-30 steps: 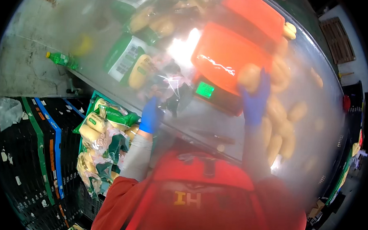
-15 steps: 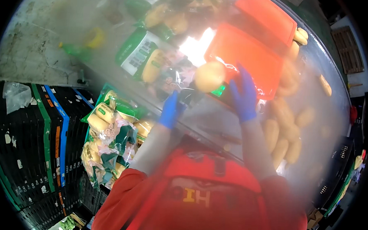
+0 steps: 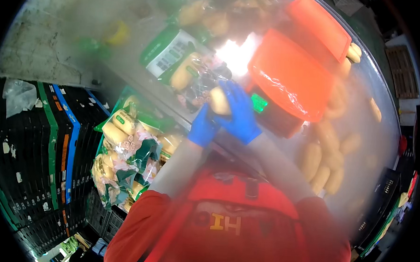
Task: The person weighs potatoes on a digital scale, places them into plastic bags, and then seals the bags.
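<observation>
My right hand, in a blue glove, has its fingers closed round a pale yellow lotus root piece. Against the near left side of that piece is my blue-gloved left hand, its fingers bent; haze hides what they grip. A clear printed bag, with lotus root inside and a white label on its green end, lies on the metal table just beyond both hands. To the right stands a scale with an orange-red tray and a lit green display.
Loose lotus root pieces lie right of the scale. A second orange-red tray is behind it. Filled lotus root bags sit in a black crate at left, beside stacked black crates. Haze blurs much of the table.
My right hand has come left from the scale tray, bringing the lotus root piece to my left hand. The tray no longer has that piece on it. The view has shifted slightly.
</observation>
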A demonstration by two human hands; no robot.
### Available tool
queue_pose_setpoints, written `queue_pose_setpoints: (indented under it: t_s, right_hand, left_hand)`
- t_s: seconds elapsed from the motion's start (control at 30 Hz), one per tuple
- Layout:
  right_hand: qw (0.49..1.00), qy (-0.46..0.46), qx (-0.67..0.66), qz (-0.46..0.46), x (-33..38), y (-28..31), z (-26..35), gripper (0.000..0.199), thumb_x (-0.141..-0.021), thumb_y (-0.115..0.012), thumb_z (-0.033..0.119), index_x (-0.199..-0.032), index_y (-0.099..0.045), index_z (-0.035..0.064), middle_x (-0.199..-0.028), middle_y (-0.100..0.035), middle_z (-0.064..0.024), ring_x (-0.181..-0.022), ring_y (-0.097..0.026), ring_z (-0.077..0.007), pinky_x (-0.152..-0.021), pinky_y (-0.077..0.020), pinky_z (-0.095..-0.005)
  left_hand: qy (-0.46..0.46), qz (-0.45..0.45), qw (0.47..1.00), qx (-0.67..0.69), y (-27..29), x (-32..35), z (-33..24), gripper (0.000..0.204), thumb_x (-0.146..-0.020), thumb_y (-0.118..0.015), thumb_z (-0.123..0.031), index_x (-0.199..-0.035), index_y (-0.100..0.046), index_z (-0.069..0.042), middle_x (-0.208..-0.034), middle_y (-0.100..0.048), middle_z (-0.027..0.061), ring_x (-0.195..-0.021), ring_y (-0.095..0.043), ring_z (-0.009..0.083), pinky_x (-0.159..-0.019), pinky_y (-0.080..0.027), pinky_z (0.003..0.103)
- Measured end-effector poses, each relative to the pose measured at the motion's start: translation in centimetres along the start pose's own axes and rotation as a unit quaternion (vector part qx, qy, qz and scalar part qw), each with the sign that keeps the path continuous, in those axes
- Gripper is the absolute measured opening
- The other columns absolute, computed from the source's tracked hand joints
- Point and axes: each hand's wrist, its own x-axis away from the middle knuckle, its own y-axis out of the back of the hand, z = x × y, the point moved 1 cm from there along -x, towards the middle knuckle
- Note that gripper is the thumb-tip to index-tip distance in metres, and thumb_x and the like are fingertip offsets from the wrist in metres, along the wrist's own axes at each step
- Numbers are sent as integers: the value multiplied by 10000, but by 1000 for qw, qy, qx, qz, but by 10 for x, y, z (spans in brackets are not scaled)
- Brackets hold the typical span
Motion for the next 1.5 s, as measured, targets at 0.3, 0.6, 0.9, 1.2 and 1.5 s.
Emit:
queue_pose_setpoints:
  t_s: [0.3,0.6,0.9,1.2,1.5]
  right_hand:
    - [856,-223,-466,32,22,17,-16,689,-723,-682,255,-1293,-367,32,-1239,-465,-131,-1115,-469,-251,-944,-369,-352]
    - [534,-438,-705,160,80,40,-13,524,-854,-519,296,-1256,-388,-15,-1207,-497,-104,-1087,-497,-199,-956,-364,-319]
    - [643,-238,-613,392,58,64,21,606,-803,-603,312,-1274,-378,6,-1225,-484,-100,-1116,-466,-180,-955,-352,-308]
    - [666,-354,-652,75,55,-3,4,567,-825,-580,265,-1271,-346,4,-1216,-463,-136,-1097,-482,-227,-923,-399,-341]
    - [562,-406,-706,145,48,4,-7,479,-857,-537,302,-1236,-410,38,-1170,-507,-129,-1023,-536,-223,-888,-436,-354]
  left_hand:
    - [-9,-16,990,-140,-9,29,-19,335,-916,-418,-288,-1140,-481,-47,-1050,-544,74,-977,-522,185,-833,-429,313]
    - [50,-122,991,-25,-26,59,-40,465,-907,-419,-369,-1183,-458,3,-1130,-544,155,-1025,-539,267,-911,-420,371]
    - [-12,-115,978,-174,-1,72,-41,286,-873,-459,-283,-1037,-548,-67,-1002,-585,68,-935,-547,173,-791,-429,300]
    - [-57,-178,942,-280,2,62,-37,186,-846,-555,-265,-886,-542,-84,-656,-476,-7,-558,-442,86,-509,-373,218]
    - [-119,-92,835,-530,17,60,-36,232,-887,-495,-290,-879,-565,-69,-739,-562,14,-646,-519,91,-590,-407,221]
